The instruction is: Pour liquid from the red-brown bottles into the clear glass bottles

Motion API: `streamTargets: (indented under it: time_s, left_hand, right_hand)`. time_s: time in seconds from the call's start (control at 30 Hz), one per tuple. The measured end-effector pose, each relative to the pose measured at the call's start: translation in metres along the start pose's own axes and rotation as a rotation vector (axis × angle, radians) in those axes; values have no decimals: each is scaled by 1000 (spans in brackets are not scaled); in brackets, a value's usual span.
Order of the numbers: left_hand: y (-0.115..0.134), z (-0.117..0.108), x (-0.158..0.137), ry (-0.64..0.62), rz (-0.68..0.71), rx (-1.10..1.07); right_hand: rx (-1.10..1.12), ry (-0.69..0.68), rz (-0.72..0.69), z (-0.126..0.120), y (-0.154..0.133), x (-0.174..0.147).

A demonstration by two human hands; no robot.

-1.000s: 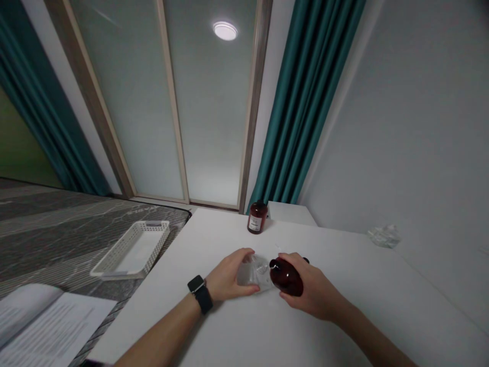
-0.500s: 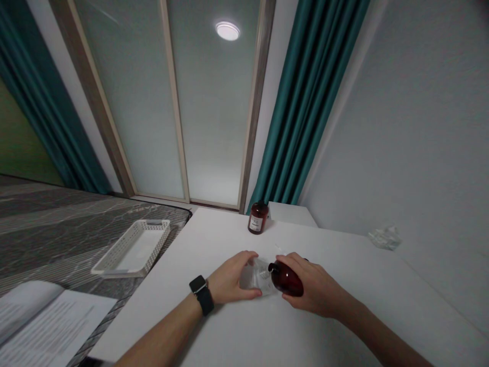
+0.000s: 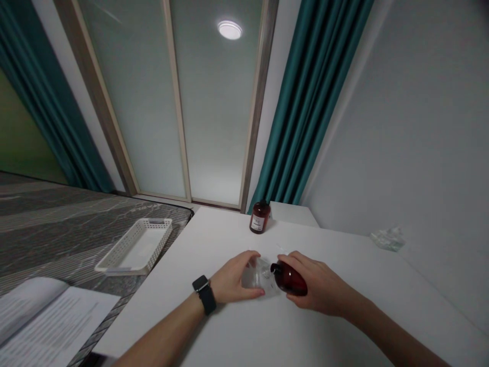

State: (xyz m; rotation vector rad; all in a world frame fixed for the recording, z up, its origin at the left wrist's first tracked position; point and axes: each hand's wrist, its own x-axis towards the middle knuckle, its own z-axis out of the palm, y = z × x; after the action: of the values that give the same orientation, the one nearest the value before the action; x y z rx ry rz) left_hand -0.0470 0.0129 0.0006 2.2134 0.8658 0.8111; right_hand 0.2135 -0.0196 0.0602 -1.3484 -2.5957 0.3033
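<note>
"Red and glossy, where is that tilted bottle (image 3: 291, 281)?"

"At three o'clock from the clear container (image 3: 252, 278), counting twelve as the far side of the white table (image 3: 244, 331). Its dark mouth points towards ten."

"How is it gripped?"

"The person's right hand (image 3: 321, 285) curls around it, thumb and fingers pressed to its sides."

"And the left hand (image 3: 232, 279)?"

"Half open in a C, it clasps the clear container between thumb and fingers. Whether mouth and container touch, nobody can tell. A black watch (image 3: 204, 294) sits on that wrist."

"What lies around them?"

"A labelled brown bottle (image 3: 259, 220) stands upright at twelve. Crumpled clear plastic (image 3: 387, 239) lies between two and three. Off the table, a white basket (image 3: 137, 251) sits between nine and ten, an open book (image 3: 76, 318) between eight and nine."
</note>
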Motion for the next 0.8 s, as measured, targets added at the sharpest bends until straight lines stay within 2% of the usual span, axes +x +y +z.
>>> streamTargets:
  time_s: [0.6,0.8]
  left_hand:
    - [7,1,-1,100,-3,-67]
    - [7,2,-1,87,-10,-87]
  right_hand:
    - [-36,-37,-35,-25,-8,7]
    - [-52,-65,-49,-31,-9,10]
